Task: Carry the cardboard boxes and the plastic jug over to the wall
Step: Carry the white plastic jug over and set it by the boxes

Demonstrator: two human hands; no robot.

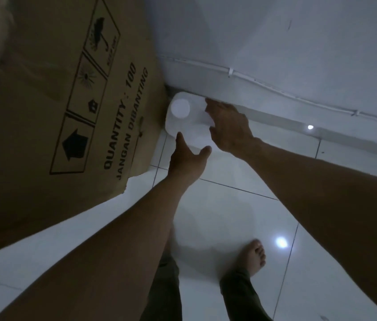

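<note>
Wall [298, 42] corner — jug [182, 121] wedged beside cardboard box [67, 89], both hands around it

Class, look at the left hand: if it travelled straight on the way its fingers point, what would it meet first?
Probably the white plastic jug; the left hand already looks against its near side, though depth is unclear.

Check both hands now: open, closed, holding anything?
Left hand: open, fingertips at the plastic jug, no grip.
Right hand: open, resting on the jug, not closed.
</note>
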